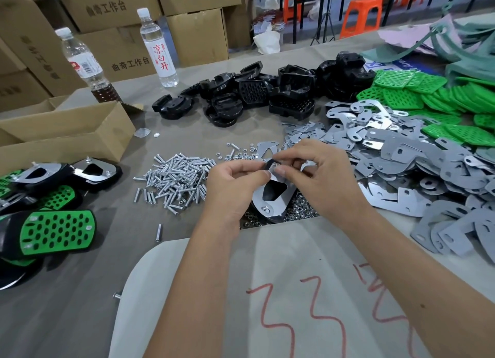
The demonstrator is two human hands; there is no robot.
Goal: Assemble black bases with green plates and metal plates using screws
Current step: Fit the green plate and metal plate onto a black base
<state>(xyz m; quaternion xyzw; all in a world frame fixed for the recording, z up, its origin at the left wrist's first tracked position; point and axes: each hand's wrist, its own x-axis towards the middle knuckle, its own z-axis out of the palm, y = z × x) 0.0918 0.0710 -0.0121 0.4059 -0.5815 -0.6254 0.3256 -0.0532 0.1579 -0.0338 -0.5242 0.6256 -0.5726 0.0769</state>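
At the centre of the table, just in front of the person, both hands met over a single workpiece [273, 194]: a black base with a shiny metal plate laid on its upper face. The left hand [235, 180] gripped the far-left edge of the piece, fingers curled round it. The right hand [318, 175] pinched at the plate's far end with thumb and forefinger; what it pinched was too small to tell, though a nut or screw tip seemed likely. One screw end [265, 209] already stood through the plate's near end, so the step in hand was judged to be fastening the second corner. Loose nuts [297, 210] lay beneath and beside the piece, and the screw pile [176, 180] lay just to its left. Stock sat further off: black bases [254, 95], metal plates [401, 154], and green plates [428, 95]. Finished units [57, 231] lay at the far left, near a cardboard box [67, 135].

The next move probably called for seating the fastener squarely on its thread while the left hand kept the plate's holes aligned with the base.
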